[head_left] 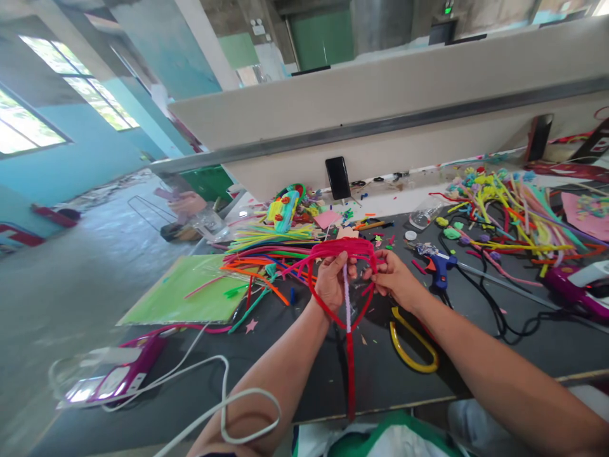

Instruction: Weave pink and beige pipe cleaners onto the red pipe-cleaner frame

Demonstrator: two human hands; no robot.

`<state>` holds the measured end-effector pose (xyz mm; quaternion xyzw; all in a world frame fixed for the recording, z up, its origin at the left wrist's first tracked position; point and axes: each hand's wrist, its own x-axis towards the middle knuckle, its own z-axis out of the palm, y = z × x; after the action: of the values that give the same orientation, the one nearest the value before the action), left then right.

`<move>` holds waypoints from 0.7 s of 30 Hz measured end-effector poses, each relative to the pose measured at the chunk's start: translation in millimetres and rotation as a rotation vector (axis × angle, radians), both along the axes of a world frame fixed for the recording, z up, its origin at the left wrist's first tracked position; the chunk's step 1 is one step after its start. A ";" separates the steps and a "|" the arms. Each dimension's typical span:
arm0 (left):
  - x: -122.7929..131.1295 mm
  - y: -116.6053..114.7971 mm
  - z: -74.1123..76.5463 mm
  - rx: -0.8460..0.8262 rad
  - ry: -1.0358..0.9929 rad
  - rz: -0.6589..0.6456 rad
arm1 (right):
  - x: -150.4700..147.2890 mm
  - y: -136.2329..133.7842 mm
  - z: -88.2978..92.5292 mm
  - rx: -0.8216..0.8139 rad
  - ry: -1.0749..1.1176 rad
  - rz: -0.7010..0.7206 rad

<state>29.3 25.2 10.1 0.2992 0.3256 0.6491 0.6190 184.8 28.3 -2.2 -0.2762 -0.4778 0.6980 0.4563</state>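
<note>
Over the dark table I hold up a frame of red pipe cleaners [342,247], with a dense red band along its top and two sides that meet in a point below. A pale lilac pipe cleaner [347,298] runs down its middle into a red stem hanging toward me. My left hand [333,279] is closed, pinching the frame near the lilac strand. On the right side of the frame, the fingers of my right hand [387,276] are pinched on the red edge. Below my right hand lie scissors with yellow handles [416,355].
A blue glue gun [441,270] lies right, its cord trailing. Pipe cleaners [266,247] are piled left of my hands, more [514,209] at far right. A green sheet [190,289] and purple power strip [128,371] with white cable lie left. A phone [337,178] leans against the partition.
</note>
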 end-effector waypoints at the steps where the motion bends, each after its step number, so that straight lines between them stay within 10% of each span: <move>1: 0.6 -0.4 0.3 -0.016 -0.023 -0.010 | 1.5 -0.6 1.6 0.027 -0.005 0.002; 21: -7.5 -3.1 8.2 -0.289 -0.472 -0.243 | 9.2 -11.7 7.5 0.224 0.156 0.275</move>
<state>21.7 22.1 18.3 0.0857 0.2237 0.5688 0.7868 194.0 16.6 5.4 -0.1009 -0.5488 0.7157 0.4200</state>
